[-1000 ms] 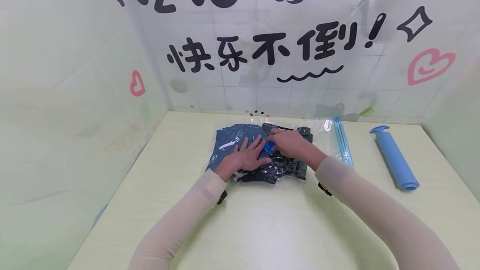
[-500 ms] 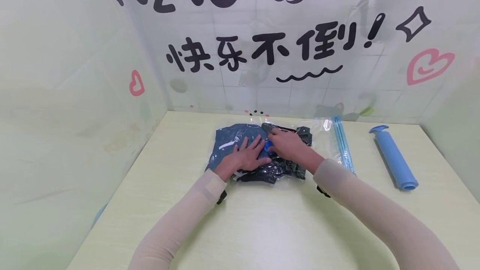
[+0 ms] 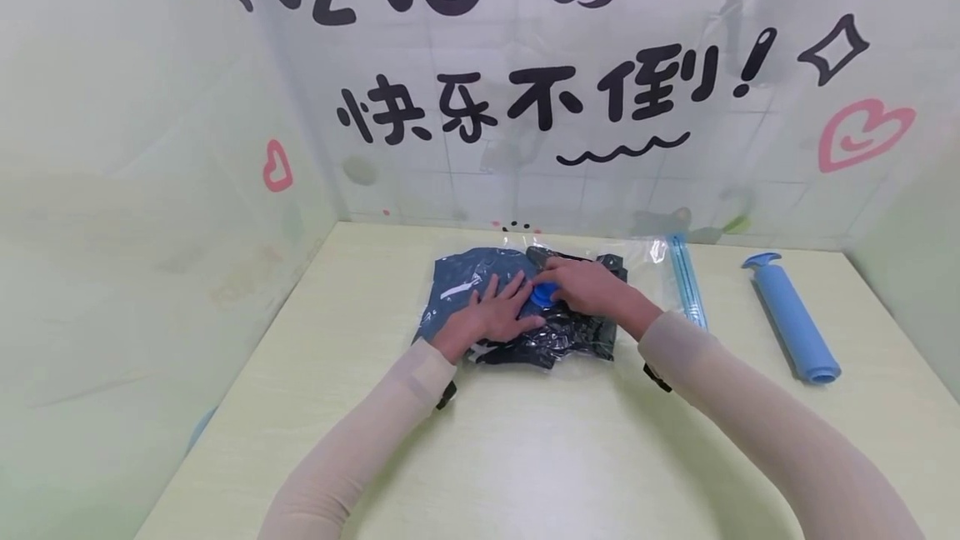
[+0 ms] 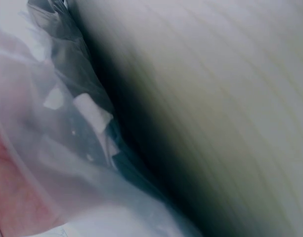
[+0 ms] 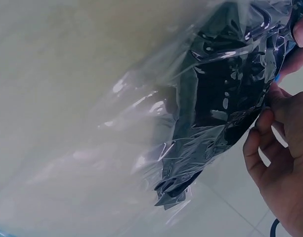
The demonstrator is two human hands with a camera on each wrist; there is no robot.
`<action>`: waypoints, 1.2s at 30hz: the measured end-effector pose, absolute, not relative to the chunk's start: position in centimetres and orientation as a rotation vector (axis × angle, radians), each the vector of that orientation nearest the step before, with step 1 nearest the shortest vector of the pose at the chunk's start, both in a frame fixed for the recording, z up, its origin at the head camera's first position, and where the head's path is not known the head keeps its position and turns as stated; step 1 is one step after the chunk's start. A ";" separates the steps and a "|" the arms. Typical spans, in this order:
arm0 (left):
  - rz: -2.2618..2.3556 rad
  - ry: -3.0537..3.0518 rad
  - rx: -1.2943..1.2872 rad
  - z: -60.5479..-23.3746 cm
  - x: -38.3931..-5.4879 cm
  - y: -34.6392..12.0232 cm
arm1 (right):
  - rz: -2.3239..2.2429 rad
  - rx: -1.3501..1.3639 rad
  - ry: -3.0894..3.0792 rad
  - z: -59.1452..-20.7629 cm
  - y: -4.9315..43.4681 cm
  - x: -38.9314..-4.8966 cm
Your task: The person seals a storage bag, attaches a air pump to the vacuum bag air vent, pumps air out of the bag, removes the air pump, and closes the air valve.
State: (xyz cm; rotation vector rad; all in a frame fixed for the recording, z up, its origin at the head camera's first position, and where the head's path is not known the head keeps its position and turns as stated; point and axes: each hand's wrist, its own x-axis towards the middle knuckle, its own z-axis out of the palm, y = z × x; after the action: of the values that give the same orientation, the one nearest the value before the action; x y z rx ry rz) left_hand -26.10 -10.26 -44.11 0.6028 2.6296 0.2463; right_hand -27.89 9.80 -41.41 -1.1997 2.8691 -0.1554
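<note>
A clear vacuum storage bag (image 3: pixel 645 269) lies at the back of the table, with blue and black folded clothes (image 3: pixel 465 269) inside. My left hand (image 3: pixel 491 317) rests palm down on it, fingers spread, left of the round blue valve cap (image 3: pixel 543 295). From the right, my right hand (image 3: pixel 588 286) holds the cap between thumb and curled fingers. The right wrist view shows the right hand (image 5: pixel 284 153) beside dark cloth (image 5: pixel 225 89) under shiny plastic. Part of the left hand (image 4: pixel 18 197) shows at the edge of the left wrist view, by the bag's side.
A light blue hand pump (image 3: pixel 793 319) lies on the table (image 3: pixel 525 457) to the right. The bag's blue zip strip (image 3: pixel 686 282) points toward it. Behind the table stands a printed wall covering (image 3: pixel 517 182).
The fingers of my right hand have shifted on the blue valve cap, and more of the cap shows. My left hand stays in place on the bag.
</note>
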 end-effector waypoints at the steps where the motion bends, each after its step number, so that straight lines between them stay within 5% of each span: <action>1: 0.250 2.630 0.605 -44.2 -26.1 -10.2 | -0.138 -1.207 2.874 -41.4 9.9 -27.9; 17: 0.211 2.634 0.608 -42.3 -25.1 -9.8 | 0.135 -1.152 2.951 -41.6 9.2 -27.7; 36: 0.217 2.607 0.555 -44.9 -26.9 -9.9 | 0.134 -0.806 3.036 -41.9 7.6 -26.6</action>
State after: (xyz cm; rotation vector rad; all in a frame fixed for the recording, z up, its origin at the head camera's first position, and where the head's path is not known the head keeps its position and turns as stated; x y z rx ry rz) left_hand -26.86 -9.88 -44.92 0.5552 2.6072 0.2171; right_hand -26.61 7.64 -41.86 -0.8061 3.0362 0.1340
